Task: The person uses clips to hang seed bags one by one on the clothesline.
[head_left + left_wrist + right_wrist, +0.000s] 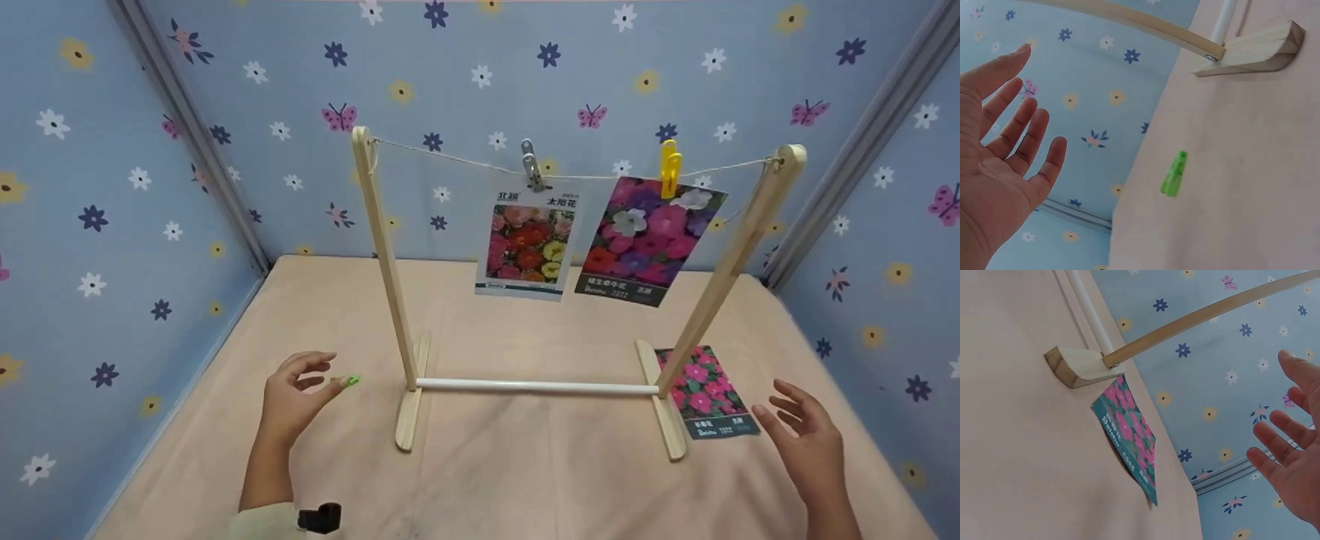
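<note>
On the left of the head view, my left hand (294,396) hovers over the table with relaxed fingers and an empty palm. A green clothespin (1174,174) lies on the table beyond it, apart from the hand in the left wrist view. At the right, my right hand (808,441) is held with loosely bent fingers, holding nothing. Nearest to it is a flower seed packet (706,390) with pink blossoms, flat on the table and partly behind the rack's right foot. In the right wrist view, a gap separates the packet (1129,433) from the hand (1294,444).
A wooden rack with a white crossbar (536,386) stands mid-table, a string tied between its posts. A grey clothespin (532,165) holds a white-bordered seed packet (526,244) on the string; a yellow clothespin (670,169) holds a purple-pink one (649,240). Flower-patterned walls enclose the table.
</note>
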Demonstrator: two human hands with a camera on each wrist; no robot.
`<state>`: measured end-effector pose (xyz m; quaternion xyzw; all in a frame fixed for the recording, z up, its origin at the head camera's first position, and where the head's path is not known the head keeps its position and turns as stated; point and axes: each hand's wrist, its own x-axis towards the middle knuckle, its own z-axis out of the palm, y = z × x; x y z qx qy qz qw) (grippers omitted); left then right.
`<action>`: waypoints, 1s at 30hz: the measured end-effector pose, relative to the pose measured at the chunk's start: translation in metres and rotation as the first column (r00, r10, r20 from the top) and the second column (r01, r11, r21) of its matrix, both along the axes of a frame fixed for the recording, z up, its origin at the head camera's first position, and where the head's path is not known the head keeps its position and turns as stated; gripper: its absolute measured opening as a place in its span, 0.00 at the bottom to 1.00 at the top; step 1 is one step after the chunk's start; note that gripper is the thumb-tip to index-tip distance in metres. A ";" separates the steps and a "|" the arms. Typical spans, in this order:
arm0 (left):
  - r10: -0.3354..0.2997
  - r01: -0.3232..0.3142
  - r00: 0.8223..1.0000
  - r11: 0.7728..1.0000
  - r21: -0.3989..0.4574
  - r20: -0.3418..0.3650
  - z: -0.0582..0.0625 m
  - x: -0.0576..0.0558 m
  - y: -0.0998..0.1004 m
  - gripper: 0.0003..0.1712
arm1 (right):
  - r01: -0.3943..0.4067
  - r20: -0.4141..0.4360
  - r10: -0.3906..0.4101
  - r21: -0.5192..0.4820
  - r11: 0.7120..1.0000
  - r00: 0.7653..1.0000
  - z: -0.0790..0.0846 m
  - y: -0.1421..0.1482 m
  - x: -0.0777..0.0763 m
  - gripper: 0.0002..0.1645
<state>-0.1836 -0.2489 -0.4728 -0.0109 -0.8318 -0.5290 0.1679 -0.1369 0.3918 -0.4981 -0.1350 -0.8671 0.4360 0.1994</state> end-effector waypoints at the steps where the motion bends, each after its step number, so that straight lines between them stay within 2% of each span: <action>1: 0.007 -0.008 1.000 1.000 0.017 0.017 -0.008 -0.002 -0.003 0.23 | 0.014 0.005 -0.014 -0.008 1.000 1.000 -0.003 0.000 -0.001 0.35; 6: 0.029 -0.038 0.995 0.995 0.092 0.097 -0.042 -0.012 -0.012 0.24 | 0.061 0.016 -0.060 -0.069 0.996 0.998 -0.015 0.004 -0.005 0.33; 12: 0.026 -0.051 0.987 0.987 0.150 0.161 -0.065 -0.019 -0.017 0.27 | 0.019 0.128 -0.013 -0.048 0.999 0.992 -0.028 0.011 -0.010 0.38; 16: 0.040 -0.071 0.978 0.986 0.148 0.204 -0.076 -0.023 -0.021 0.28 | 0.060 0.202 -0.042 -0.086 0.995 0.979 -0.037 0.016 -0.014 0.41; 20: 0.064 -0.103 0.965 0.985 0.141 0.256 -0.084 -0.024 -0.026 0.28 | 0.070 0.222 -0.041 -0.124 0.990 0.974 -0.046 0.021 -0.018 0.41; 25: 0.070 -0.118 0.942 0.985 0.128 0.328 -0.091 -0.024 -0.031 0.30 | 0.076 0.268 -0.034 -0.150 0.986 0.963 -0.055 0.026 -0.022 0.43; 30: 0.076 -0.127 0.926 0.985 0.115 0.371 -0.095 -0.026 -0.034 0.33 | 0.084 0.319 -0.032 -0.150 0.985 0.947 -0.062 0.028 -0.026 0.46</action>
